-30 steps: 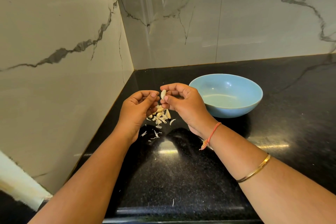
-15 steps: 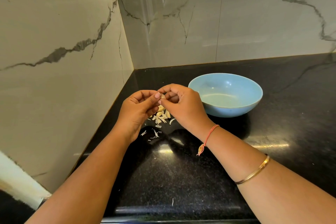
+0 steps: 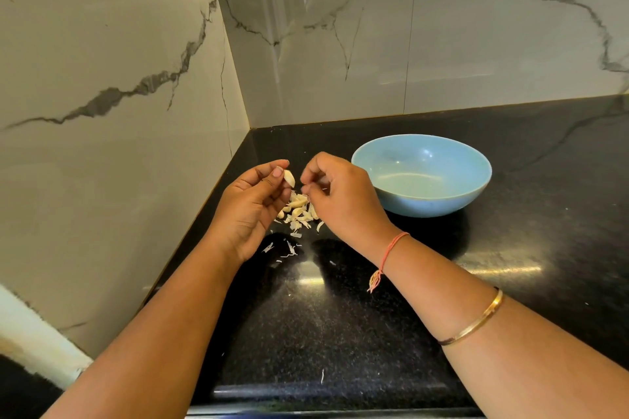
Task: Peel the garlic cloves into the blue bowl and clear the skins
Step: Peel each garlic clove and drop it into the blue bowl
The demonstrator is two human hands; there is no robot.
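Left hand [image 3: 252, 211] pinching garlic clove [image 3: 289, 177]; right hand [image 3: 343, 201] fingers curling, whether gripping skin cannot tell. Risk: clove slipping into skin pile [image 3: 299, 213], missing blue bowl [image 3: 476, 192].

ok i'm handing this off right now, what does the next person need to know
Left hand: pinches a garlic clove between thumb and fingers.
Right hand: fingers curled, tips together beside the clove; any skin scrap between them is too small to tell.
Blue bowl: on the black counter, right of the hands, looks empty.
Pile of cloves and skins: on the counter under the hands.
Done: some skins are off, nothing in the bowl.
Left: peel the cloves into the bowl, clear the skins.
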